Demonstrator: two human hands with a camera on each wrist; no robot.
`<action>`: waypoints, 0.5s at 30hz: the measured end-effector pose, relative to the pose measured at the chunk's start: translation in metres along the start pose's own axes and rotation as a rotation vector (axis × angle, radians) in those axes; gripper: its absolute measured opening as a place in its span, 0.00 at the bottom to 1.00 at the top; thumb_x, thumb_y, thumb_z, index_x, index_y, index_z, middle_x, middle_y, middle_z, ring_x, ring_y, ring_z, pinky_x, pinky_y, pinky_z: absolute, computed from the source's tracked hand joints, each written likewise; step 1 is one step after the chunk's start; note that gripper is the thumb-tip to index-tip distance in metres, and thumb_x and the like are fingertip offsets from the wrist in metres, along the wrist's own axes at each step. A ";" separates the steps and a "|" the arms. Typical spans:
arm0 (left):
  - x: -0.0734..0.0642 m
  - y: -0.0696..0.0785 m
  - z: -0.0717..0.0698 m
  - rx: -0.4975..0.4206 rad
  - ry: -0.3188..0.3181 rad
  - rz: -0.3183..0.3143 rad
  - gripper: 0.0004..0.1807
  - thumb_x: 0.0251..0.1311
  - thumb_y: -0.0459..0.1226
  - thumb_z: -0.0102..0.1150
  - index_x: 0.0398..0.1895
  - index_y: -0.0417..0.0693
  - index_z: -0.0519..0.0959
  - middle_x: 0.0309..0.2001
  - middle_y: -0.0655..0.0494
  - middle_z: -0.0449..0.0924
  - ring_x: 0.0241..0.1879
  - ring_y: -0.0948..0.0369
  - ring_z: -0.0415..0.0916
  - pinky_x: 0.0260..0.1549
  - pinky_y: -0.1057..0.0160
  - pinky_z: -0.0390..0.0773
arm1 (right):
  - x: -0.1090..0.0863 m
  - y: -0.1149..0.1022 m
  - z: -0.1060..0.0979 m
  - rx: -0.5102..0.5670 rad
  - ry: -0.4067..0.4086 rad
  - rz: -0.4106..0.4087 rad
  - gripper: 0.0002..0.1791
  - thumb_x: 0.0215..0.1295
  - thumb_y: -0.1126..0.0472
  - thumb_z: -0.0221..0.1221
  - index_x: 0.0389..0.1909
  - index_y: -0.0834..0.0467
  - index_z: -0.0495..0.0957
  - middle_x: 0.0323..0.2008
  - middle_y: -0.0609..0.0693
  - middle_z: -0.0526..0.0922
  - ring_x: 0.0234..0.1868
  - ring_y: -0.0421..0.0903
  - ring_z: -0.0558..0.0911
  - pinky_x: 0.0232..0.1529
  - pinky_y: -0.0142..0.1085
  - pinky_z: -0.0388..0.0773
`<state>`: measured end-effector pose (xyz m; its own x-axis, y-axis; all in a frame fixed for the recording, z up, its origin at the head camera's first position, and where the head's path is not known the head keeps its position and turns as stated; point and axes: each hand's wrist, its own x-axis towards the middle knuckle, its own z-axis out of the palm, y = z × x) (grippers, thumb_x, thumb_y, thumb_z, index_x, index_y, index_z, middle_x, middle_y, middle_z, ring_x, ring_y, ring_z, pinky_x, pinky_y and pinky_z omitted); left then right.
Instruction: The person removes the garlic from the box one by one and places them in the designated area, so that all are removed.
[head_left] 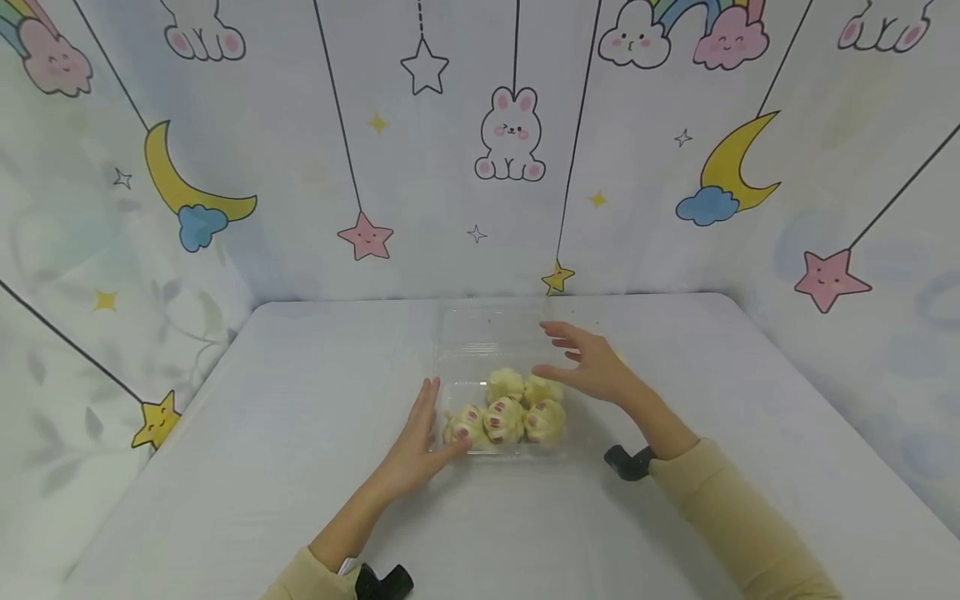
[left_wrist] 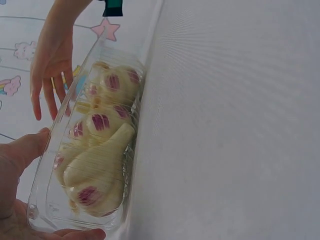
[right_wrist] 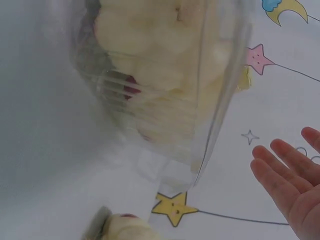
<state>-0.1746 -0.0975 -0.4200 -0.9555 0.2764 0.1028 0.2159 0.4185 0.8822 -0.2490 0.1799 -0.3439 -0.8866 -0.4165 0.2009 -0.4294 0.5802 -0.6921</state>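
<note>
A clear plastic clamshell box (head_left: 468, 392) stands on the white table with its see-through lid (head_left: 487, 333) folded back behind it. Several garlic bulbs (head_left: 504, 419), cream with purple-red patches, lie inside in two rows. My left hand (head_left: 412, 446) rests against the box's left side, fingers straight along the wall and thumb at the front corner. In the left wrist view its thumb (left_wrist: 32, 147) lies at the rim. My right hand (head_left: 592, 367) hovers at the right back of the box, fingers spread and nothing in them. The right wrist view shows these fingers (right_wrist: 285, 180) beside the box.
The white tabletop (head_left: 300, 375) spreads around the box. Behind and beside it hangs a pale cloth (head_left: 450, 183) printed with stars, moons and rabbits. A black wrist mount (head_left: 628, 462) juts from the right sleeve, and another (head_left: 384, 582) from the left one.
</note>
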 end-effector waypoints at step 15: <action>-0.001 0.000 -0.001 0.016 0.009 0.016 0.51 0.55 0.44 0.62 0.72 0.45 0.38 0.71 0.42 0.29 0.68 0.43 0.35 0.56 0.45 0.64 | 0.008 -0.005 0.021 0.045 -0.030 -0.021 0.40 0.52 0.48 0.66 0.65 0.57 0.62 0.62 0.55 0.66 0.60 0.54 0.68 0.58 0.49 0.67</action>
<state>-0.1739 -0.0980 -0.4196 -0.9538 0.2751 0.1211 0.2343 0.4281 0.8728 -0.2505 0.1594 -0.3532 -0.8715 -0.4496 0.1956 -0.4395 0.5395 -0.7182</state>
